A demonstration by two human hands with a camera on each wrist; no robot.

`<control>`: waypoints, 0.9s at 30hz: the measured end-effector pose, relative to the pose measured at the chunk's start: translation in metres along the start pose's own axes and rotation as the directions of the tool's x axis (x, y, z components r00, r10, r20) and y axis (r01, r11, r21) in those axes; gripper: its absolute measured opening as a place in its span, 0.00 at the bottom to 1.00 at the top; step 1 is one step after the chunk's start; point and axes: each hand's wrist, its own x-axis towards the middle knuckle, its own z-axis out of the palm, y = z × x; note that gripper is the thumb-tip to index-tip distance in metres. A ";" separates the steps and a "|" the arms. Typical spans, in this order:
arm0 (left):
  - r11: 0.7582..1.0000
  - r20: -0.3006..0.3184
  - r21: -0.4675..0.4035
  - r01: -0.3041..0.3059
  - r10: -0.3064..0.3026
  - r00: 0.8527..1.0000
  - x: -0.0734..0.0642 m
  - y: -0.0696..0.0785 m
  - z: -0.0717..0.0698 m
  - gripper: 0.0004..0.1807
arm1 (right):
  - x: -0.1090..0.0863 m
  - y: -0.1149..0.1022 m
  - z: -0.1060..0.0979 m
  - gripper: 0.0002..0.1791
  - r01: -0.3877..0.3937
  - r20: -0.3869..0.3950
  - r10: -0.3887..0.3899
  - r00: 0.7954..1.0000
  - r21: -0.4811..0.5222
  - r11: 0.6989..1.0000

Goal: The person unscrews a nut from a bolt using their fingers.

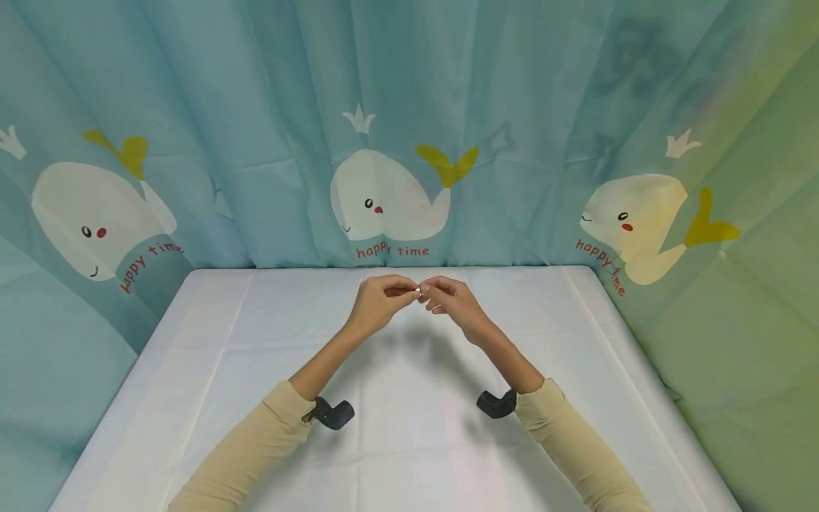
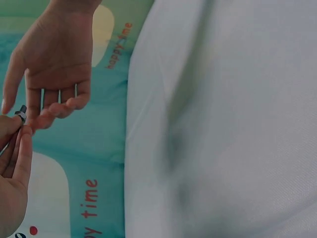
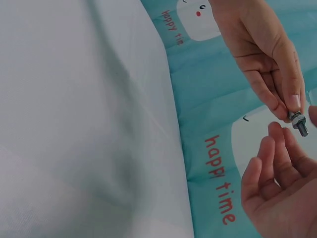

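Thumb and fingers of my left hand [image 1: 379, 302] pinch a small metal bolt [image 3: 302, 128] at one end, above the far part of the table. Its threaded shank sticks out past a hex nut [image 3: 297, 119], seen best in the right wrist view. Close beside the bolt is my right hand [image 1: 457, 304], thumb and fingers spread around it without gripping. In the left wrist view, the right hand [image 2: 59, 69] shows its palm, with a gap between thumb and fingers. My left fingers hide the held end of the bolt.
A white cloth covers the table [image 1: 409, 427]. Blue-green curtains [image 1: 275, 199] with white whale prints hang at the back and both sides. Dark curved devices [image 1: 334, 414] are worn at both wrists, by the beige sleeves [image 1: 256, 441].
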 end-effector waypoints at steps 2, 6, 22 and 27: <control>1.000 0.001 -0.002 0.002 -0.002 1.000 0.000 0.000 0.000 0.07 | 0.001 0.000 0.000 0.18 -0.031 -0.005 0.031 1.000 0.001 1.000; 1.000 0.004 -0.008 0.000 0.000 1.000 0.000 -0.001 0.000 0.07 | 0.002 0.000 0.000 0.14 -0.034 -0.008 0.034 0.999 0.006 0.999; 1.000 0.001 -0.026 0.002 -0.002 1.000 -0.001 -0.003 -0.001 0.07 | -0.002 0.003 0.000 0.15 0.135 0.017 -0.136 0.991 0.036 0.990; 1.000 0.002 -0.014 0.018 -0.018 1.000 -0.001 -0.003 -0.001 0.08 | -0.002 0.003 0.000 0.17 0.109 0.016 -0.110 0.994 0.034 0.993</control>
